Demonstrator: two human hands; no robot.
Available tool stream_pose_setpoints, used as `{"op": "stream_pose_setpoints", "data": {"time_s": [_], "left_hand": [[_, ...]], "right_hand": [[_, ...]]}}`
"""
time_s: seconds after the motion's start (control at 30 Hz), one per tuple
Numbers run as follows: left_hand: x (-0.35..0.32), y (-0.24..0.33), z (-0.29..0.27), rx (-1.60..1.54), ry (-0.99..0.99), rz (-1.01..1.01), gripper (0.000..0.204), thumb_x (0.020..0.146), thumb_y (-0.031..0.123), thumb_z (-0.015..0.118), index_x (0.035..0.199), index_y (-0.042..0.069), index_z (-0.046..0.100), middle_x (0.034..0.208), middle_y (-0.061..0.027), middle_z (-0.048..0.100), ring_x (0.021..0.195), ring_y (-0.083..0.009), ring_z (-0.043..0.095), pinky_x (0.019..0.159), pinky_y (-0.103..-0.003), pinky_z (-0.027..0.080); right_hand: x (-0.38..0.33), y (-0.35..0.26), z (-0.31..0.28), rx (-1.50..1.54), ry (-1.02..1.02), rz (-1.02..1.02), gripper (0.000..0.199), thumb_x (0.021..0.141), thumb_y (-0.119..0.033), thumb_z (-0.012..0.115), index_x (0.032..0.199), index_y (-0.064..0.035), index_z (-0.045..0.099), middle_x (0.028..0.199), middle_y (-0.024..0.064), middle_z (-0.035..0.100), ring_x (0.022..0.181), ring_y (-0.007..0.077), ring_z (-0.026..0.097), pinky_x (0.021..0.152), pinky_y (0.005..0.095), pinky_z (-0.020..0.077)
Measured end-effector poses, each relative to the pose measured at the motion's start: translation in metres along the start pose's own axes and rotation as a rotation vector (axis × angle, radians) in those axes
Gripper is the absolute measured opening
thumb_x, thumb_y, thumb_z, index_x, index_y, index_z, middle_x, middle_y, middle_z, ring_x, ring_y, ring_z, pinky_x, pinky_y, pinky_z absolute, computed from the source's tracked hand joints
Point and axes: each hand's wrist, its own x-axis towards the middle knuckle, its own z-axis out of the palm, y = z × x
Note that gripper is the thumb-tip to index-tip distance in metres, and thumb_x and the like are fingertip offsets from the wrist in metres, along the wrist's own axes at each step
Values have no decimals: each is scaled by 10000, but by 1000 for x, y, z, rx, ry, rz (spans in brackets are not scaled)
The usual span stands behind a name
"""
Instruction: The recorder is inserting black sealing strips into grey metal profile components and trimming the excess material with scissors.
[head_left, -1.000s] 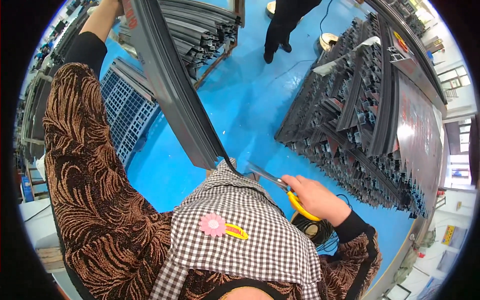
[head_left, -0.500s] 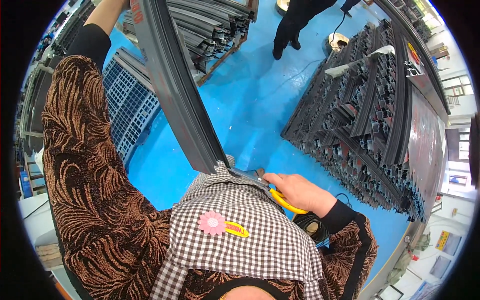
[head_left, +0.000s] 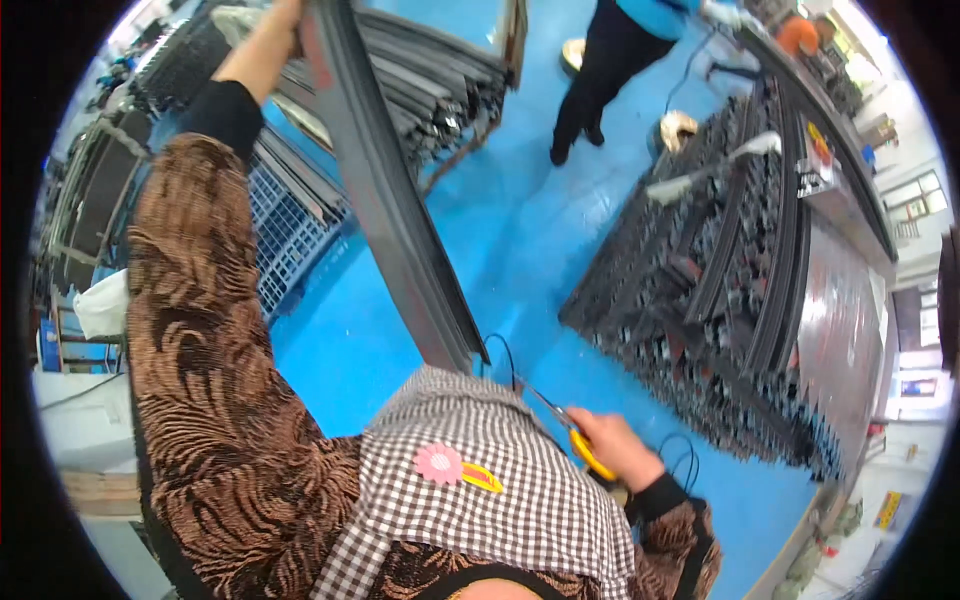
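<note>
A long dark grey profile bar (head_left: 385, 200), with black strip along its right edge, slants from the top edge down to my checked apron. My left hand (head_left: 283, 28), partly cut off by the picture's top, grips the bar's far part. At the bar's near end a thin black strip (head_left: 506, 345) curls loose. My right hand (head_left: 615, 442) is closed round the yellow handles of a pair of scissors (head_left: 592, 458). Their blades point up and left, with the tips close to the loose strip; whether they touch it I cannot tell.
A big stack of dark profiles (head_left: 690, 270) stands to the right, another bundle (head_left: 430, 85) at the far left, beside a blue plastic crate (head_left: 290, 225). A person in dark trousers (head_left: 620, 60) stands farther off on the blue floor (head_left: 490, 240). Black cord (head_left: 680, 460) hangs by my right wrist.
The scissors in my right hand have moved right and down from the bar's near end. The bar now appears farther right, and a loose black curl shows at its end.
</note>
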Motion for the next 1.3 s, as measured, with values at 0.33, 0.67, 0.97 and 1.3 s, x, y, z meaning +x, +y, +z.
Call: {"op": "stream_pose_setpoints", "data": {"time_s": [0.33, 0.67, 0.97, 1.3], "left_hand": [[-39, -20, 39, -328, 120, 179, 418, 674, 317, 700, 945, 6, 631, 824, -105, 650, 665, -227, 606, 657, -337, 477], [-42, -44, 46, -650, 159, 79, 259, 729, 175, 661, 871, -39, 626, 748, -103, 639, 596, -195, 600, 562, -300, 489], [-69, -65, -138, -480, 391, 148, 256, 743, 153, 657, 892, -53, 627, 754, -105, 643, 571, -173, 600, 540, -246, 477], [-60, -209, -296, -402, 646, 117, 250, 759, 155, 651, 923, -31, 617, 825, -120, 636, 642, -178, 593, 605, -262, 465]], "right_hand": [[-25, 55, 17, 476, 376, 232, 431, 768, -113, 627, 1175, -59, 499, 698, 99, 593, 523, 233, 528, 484, 325, 415], [12, -20, 12, 1176, 791, 805, 319, 795, -38, 491, 1114, -42, 496, 639, 57, 510, 471, 122, 443, 437, 223, 361], [104, -51, 67, 1113, 783, 901, 323, 798, -28, 485, 1120, -41, 495, 638, 51, 499, 473, 118, 438, 429, 225, 355], [256, 28, 108, 323, 224, 433, 402, 764, -62, 547, 1161, -92, 498, 658, 83, 535, 524, 229, 521, 490, 334, 433]]}}
